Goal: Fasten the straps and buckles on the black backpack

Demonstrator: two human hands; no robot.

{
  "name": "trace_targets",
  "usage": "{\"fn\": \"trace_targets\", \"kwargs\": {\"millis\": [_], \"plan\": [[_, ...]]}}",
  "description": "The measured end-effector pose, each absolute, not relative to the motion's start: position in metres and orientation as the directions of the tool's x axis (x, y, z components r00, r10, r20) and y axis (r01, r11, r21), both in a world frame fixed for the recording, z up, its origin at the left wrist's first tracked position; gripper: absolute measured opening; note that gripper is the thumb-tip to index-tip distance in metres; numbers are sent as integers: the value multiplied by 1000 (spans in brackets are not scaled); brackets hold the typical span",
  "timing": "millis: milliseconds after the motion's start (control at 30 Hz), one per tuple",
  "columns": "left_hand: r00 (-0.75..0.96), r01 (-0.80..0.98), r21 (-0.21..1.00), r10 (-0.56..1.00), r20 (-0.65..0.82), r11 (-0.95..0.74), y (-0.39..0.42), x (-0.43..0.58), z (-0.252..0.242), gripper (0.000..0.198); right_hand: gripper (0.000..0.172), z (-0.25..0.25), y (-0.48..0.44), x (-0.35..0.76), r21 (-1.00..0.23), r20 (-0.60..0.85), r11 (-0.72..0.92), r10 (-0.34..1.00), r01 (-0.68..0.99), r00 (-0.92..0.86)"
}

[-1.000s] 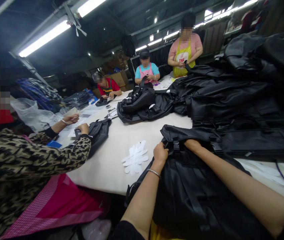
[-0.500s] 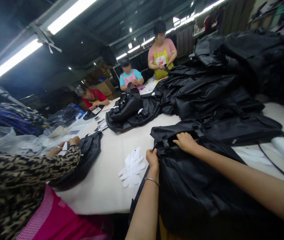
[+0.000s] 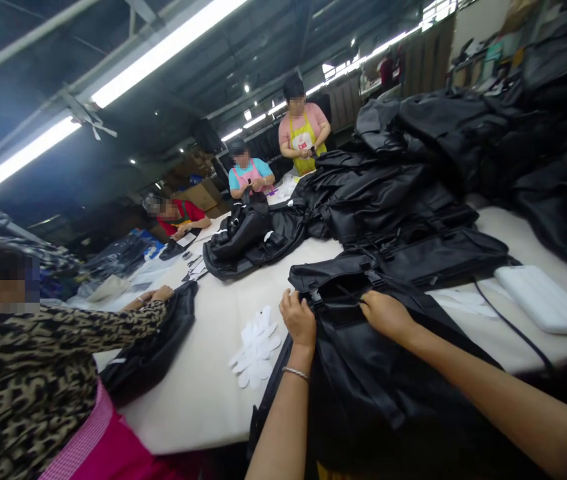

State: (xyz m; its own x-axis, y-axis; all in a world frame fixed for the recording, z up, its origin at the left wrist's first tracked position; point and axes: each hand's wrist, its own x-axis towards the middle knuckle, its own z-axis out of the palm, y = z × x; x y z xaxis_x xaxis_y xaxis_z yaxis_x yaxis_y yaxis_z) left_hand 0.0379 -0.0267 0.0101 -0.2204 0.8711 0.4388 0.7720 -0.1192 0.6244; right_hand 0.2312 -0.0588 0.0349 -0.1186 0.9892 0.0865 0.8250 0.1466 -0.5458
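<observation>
A black bag (image 3: pixel 363 373) lies in front of me over the near edge of the white table (image 3: pixel 213 387). My left hand (image 3: pixel 299 319) is closed on the bag's upper left edge, next to a strap buckle. My right hand (image 3: pixel 386 312) grips the bag's top edge just to the right, fingers curled over the opening. A thin bracelet circles my left wrist. A fan of white paper cut-outs (image 3: pixel 256 347) lies on the table left of my left hand.
More black bags (image 3: pixel 413 193) are piled across the table's far right. A white flat pack (image 3: pixel 546 300) and a dark cord lie at right. A person in a patterned top (image 3: pixel 38 373) works close at left; three other people stand at the table's far end.
My right hand has come out from inside the bag's opening and now holds its top edge. My view has swung to the right and tilted; my left hand kept its grip.
</observation>
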Motion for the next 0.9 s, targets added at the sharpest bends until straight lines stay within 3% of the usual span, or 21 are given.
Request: {"fn": "trace_targets", "kwargs": {"millis": [67, 167, 267, 333, 433, 533, 600, 700, 800, 900], "plan": [[98, 809, 489, 894, 437, -327, -31, 55, 18, 24, 26, 55, -75, 243, -751, -72, 91, 973, 654, -218], [294, 856, 362, 923, 247, -370, -25, 80, 23, 29, 31, 82, -100, 261, -844, 16, 190, 944, 501, -330], [250, 946, 182, 962, 113, -268, -12, 102, 27, 32, 31, 103, -124, 275, -772, 204, 335, 936, 540, -289], [202, 973, 100, 976, 82, -210, -5, 113, 28, 31, 29, 112, -138, 281, -724, 252, 368, 929, 583, -273], [127, 991, 22, 990, 64, -129, 1, 122, 27, 30, 23, 114, -154, 290, -669, 193, 368, 925, 646, -327], [92, 996, 3, 995, 39, -92, 2, 124, 24, 32, 27, 111, -151, 308, -732, 68, 284, 935, 619, -349], [83, 997, 6, 995, 49, -83, 2, 123, 23, 34, 29, 113, -138, 322, -827, 56, 187, 966, 530, -252], [41, 999, 27, 993, 109, -44, 5, 122, 25, 36, 29, 126, -110, 331, -940, 171, 152, 985, 306, 34], [37, 997, 63, 992, 122, -45, 10, 121, 29, 36, 21, 141, -89, 314, -908, 409, 348, 856, 233, 316], [50, 990, 130, 998, 45, -55, 19, 119, 30, 35, 14, 147, -75, 282, -797, 603, 519, 677, 307, 421]]}}
